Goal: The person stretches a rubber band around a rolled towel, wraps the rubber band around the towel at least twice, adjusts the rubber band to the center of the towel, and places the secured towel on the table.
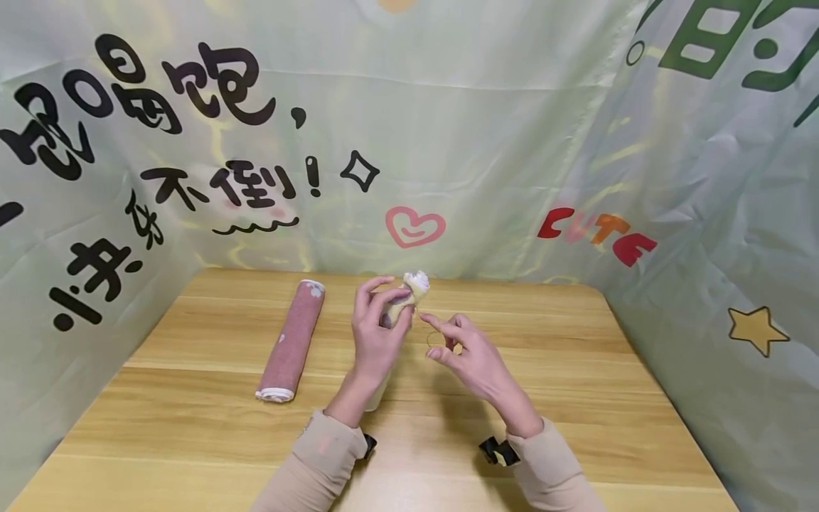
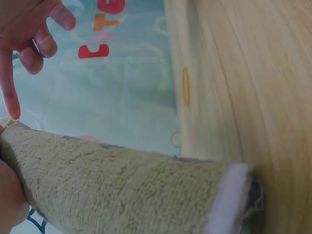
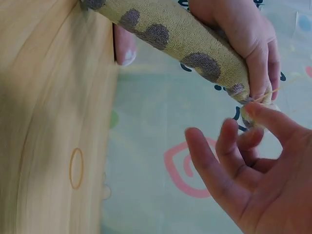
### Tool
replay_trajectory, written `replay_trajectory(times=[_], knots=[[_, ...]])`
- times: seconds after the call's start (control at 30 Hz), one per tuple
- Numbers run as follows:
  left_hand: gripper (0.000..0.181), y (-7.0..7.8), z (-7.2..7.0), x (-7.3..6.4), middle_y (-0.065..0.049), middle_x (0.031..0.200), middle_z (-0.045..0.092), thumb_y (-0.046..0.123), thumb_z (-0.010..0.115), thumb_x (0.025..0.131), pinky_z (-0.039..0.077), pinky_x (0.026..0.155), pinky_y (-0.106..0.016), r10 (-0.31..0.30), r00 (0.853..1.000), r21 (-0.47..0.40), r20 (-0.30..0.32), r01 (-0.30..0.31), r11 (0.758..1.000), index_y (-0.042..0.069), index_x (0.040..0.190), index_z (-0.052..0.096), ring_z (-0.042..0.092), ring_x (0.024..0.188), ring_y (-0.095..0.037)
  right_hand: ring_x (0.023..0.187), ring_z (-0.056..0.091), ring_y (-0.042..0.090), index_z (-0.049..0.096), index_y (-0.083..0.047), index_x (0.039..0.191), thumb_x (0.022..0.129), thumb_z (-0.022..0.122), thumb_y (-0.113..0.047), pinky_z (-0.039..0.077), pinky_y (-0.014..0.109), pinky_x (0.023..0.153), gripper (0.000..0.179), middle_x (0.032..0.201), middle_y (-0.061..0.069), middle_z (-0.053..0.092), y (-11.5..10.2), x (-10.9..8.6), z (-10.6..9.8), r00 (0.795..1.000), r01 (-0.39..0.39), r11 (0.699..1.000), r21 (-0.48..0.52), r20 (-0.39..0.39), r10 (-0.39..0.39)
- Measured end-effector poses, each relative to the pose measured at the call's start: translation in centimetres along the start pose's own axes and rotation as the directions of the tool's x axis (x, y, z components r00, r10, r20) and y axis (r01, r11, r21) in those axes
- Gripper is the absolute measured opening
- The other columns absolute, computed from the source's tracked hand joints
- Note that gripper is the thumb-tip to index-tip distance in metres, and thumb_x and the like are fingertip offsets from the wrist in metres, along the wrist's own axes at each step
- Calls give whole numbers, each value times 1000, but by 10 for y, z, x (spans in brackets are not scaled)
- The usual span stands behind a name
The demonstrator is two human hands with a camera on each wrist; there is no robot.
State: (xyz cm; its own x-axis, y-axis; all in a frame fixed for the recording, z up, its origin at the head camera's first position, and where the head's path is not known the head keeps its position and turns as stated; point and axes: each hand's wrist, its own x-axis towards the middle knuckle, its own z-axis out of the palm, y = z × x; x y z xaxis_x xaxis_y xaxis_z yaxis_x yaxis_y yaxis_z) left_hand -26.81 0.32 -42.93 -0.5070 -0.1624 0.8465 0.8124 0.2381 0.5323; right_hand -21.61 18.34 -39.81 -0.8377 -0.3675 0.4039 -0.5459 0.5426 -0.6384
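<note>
A rolled yellow towel with grey spots [image 3: 170,39] stands slanting in my left hand [image 1: 374,345], which grips it near its upper end. Its white tip [image 1: 416,280] sticks out above the fingers in the head view. My right hand [image 1: 472,357] is beside it, with the index fingertip right at a thin yellow rubber band [image 3: 267,95] near the towel's top. The thumb stands apart and the other fingers are loosely bent. In the left wrist view the towel's white-edged lower end [image 2: 228,200] is close over the table.
A rolled pink towel [image 1: 291,341] with white ends lies to the left on the wooden table [image 1: 192,427]. Another rubber band [image 3: 76,168] lies on the tabletop, partly behind my right fingers in the head view. Printed cloth walls [image 1: 473,142] enclose the back and sides.
</note>
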Motion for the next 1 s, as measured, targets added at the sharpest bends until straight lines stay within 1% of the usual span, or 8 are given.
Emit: replay_trajectory(times=[0.17, 0.3, 0.37, 0.53, 0.63, 0.73, 0.87, 1.0], knots=[[31, 1, 0, 0, -17, 117, 68, -9, 78, 84, 55, 76, -23, 69, 997, 55, 45, -71, 996, 1, 113, 70, 67, 97, -30, 71, 46, 9, 66, -12, 140, 87, 36, -87, 42, 27, 60, 97, 82, -1, 45, 5, 2, 0, 999, -16, 999, 48, -28, 17], [41, 1, -1, -1, -13, 114, 72, -7, 82, 78, 60, 87, -40, 106, 989, 176, 101, -123, 977, 3, 116, 69, 68, 103, -31, 74, 56, 16, 68, -9, 137, 94, 53, -74, 55, 28, 61, 79, 86, 2, 50, 8, 2, -3, 993, -110, 980, 167, -21, 115], [42, 0, -2, -1, -10, 112, 73, -5, 82, 74, 61, 87, -41, 135, 981, 207, 142, -163, 965, 5, 114, 71, 69, 102, -29, 74, 57, 19, 71, -8, 133, 99, 62, -60, 58, 30, 61, 63, 87, 4, 53, 9, 2, -5, 983, -168, 964, 208, -42, 180], [41, 0, -1, -3, -9, 110, 72, -2, 82, 68, 61, 87, -32, 215, 934, 122, 286, -258, 959, 5, 108, 73, 71, 99, -26, 74, 55, 18, 74, -3, 125, 100, 71, -32, 60, 32, 63, 38, 87, 10, 57, 14, 6, -8, 934, -299, 918, 260, -116, 337], [43, 0, -1, -4, -10, 109, 70, 0, 82, 68, 60, 88, -28, 243, 908, 48, 342, -275, 960, 4, 109, 71, 72, 97, -25, 75, 55, 18, 78, -2, 117, 100, 71, -33, 61, 31, 65, 36, 86, 10, 58, 16, 6, -11, 908, -342, 895, 286, -145, 394], [44, -1, 0, -5, -10, 109, 70, 5, 85, 69, 61, 85, -27, 258, 895, -1, 363, -277, 961, 4, 110, 70, 72, 94, -23, 74, 57, 19, 81, -1, 109, 101, 69, -35, 63, 34, 67, 37, 86, 10, 58, 17, 6, -13, 895, -353, 886, 300, -167, 414], [47, 1, 1, -6, -10, 107, 70, 14, 93, 69, 61, 83, -28, 261, 898, -4, 353, -278, 961, 4, 109, 71, 72, 94, -23, 75, 61, 24, 82, 1, 96, 103, 66, -37, 64, 39, 69, 42, 85, 10, 59, 16, 6, -13, 893, -347, 891, 293, -186, 409], [39, 2, 4, -7, -10, 104, 71, 12, 93, 73, 62, 82, -30, 252, 929, 86, 271, -285, 955, 4, 106, 73, 73, 91, -23, 74, 66, 32, 65, 5, 65, 106, 59, -38, 63, 41, 68, 60, 89, 15, 64, 15, 6, -9, 896, -340, 897, 282, -195, 400]])
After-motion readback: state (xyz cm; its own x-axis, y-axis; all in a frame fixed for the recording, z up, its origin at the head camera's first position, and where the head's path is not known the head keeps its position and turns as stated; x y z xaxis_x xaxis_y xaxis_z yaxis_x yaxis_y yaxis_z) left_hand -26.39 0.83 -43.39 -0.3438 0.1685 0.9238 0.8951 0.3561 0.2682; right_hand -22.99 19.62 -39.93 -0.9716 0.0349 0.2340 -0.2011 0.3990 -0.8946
